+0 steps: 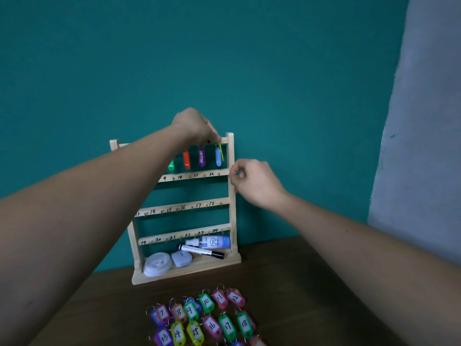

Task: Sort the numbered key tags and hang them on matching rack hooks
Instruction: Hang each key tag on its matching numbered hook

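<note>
Desk (311, 283): dark wood, against a teal wall.
Rack (232, 216): wooden, upright at the far edge of the desk, with four numbered hook rails.
Left hand (197, 126): at the top rail, fingertips pinching the top of the blue-and-yellow tag pair (218, 157) on the rightmost hook.
Right hand (254, 183): fingers curled round the rack's right post.
Loose key tags (199, 318): in rows on the near desk, numbered 7 to 18.
Hanging tags: purple (201, 158), orange (186, 159), green (171, 166).
Base shelf: white lid (157, 264), spray bottle (212, 242), marker (202, 251).

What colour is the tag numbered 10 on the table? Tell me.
Green: tag 10 shows best in the head view.
</note>
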Motion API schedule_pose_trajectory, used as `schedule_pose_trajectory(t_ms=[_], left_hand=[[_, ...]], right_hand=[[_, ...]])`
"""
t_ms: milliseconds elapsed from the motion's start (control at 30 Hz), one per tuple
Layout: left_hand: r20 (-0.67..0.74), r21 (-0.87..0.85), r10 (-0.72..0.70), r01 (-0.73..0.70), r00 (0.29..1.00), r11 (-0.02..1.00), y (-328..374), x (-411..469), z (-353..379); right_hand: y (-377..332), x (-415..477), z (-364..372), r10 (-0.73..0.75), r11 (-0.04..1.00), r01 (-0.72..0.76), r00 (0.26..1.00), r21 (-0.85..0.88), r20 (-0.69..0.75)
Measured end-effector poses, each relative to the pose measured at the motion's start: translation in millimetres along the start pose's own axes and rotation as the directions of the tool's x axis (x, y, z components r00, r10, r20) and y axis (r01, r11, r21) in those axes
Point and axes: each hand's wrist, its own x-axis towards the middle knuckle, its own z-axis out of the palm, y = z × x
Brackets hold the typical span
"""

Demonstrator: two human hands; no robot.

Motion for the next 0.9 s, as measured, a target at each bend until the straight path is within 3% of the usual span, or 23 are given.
schedule_pose_trajectory(t_ms=[267,467,600,900], left_hand=[[-0.054,-0.005,0.021,-0.021,0.998,1.0,-5.6,1.0,3.3],[-0.23,-0.016,0.163,-0.171,0.96,0.985,-12.8,-23.3,-3.8],[-0.274,-0.022,0.254,-0.27,0.927,0.962,-31.8,-80.7,-4.0],[-0.091,-0.088,0.109,-0.117,0.99,0.989,-139.8,-179.9,27.3]], right_hand=[[-11.6,-9.6,-1.6,-0.036,0.998,0.035,0.999,0.042,0.012],[-19.4,-17.2,2.1,-0.03,0.997,0.028,0.999,0.078,0.024],[-22.5,-25.7,17.4,-0.017,0.992,0.012,0.999,0.125,0.038],[-35.1,-71.9,84.9,-0.017,0.976,-0.016,0.988,0.216,0.151]])
